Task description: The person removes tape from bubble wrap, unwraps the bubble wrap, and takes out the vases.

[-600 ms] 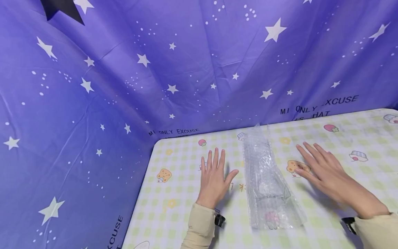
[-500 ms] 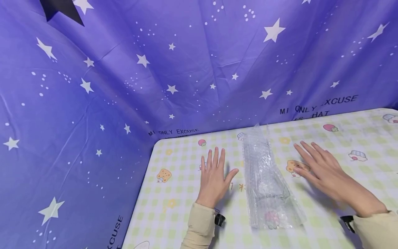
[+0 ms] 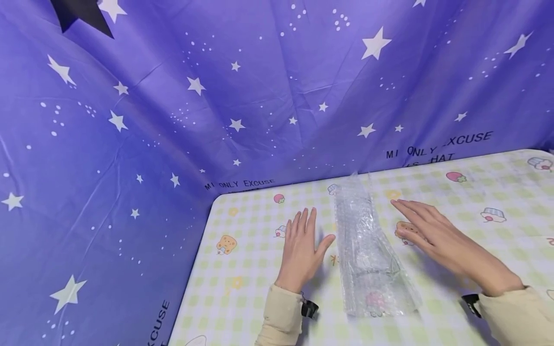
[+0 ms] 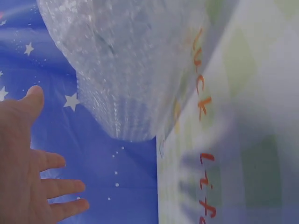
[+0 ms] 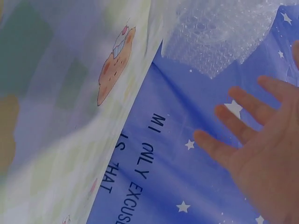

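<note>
A clear sheet of bubble wrap (image 3: 368, 250) lies lengthwise on the table, narrower at the far end and flaring toward the near end. My left hand (image 3: 300, 252) hovers to its left, fingers straight and thumb stretched toward the wrap. On the other side my right hand (image 3: 446, 245) is held above the table, fingers straight and pointing toward the wrap. Neither hand holds anything. In the left wrist view the bubble wrap (image 4: 126, 65) rises beside the spread fingers. The right wrist view shows the bubble wrap (image 5: 215, 35) beyond the fingertips.
A green-and-white checked tablecloth (image 3: 242, 307) with cartoon prints covers the table. Behind it and along its left side hangs a purple curtain (image 3: 259, 96) with white stars. Each wrist wears a black strap, such as the left strap (image 3: 309, 309).
Both hands have turned more edge-on, and the right hand has moved left toward the bubble wrap. The left hand has shifted slightly right. The wrap lies as before; the head view has shifted a little.
</note>
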